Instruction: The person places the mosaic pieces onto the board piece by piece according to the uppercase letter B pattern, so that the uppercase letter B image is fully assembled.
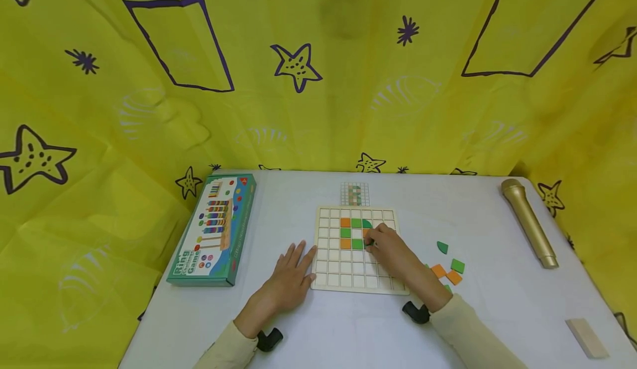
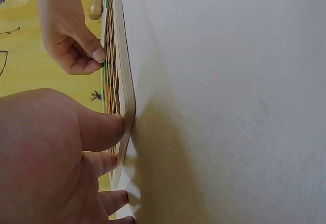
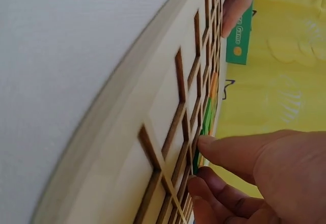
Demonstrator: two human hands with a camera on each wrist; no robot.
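Observation:
A wooden grid board (image 1: 345, 281) lies on the table, with orange squares (image 1: 345, 222) and green squares (image 1: 357, 244) set in some of its cells. A dark green rounded tile (image 1: 367, 223) sits in the top row of tiles. My right hand (image 1: 390, 251) pinches a small dark green tile (image 3: 196, 159) between thumb and fingertips, right at the grid; its outline is mostly hidden. Flat on the table, my left hand (image 1: 290, 281) has its fingers spread, the thumb (image 2: 104, 130) touching the board's left edge.
Loose green and orange tiles (image 1: 454, 277) lie right of the board, partly behind the right forearm. A small pattern card (image 1: 355, 193) is at the board's far edge. A boxed ring game (image 1: 214, 230) stands left; a gold microphone (image 1: 530, 222) and a wooden block (image 1: 587, 338) lie right.

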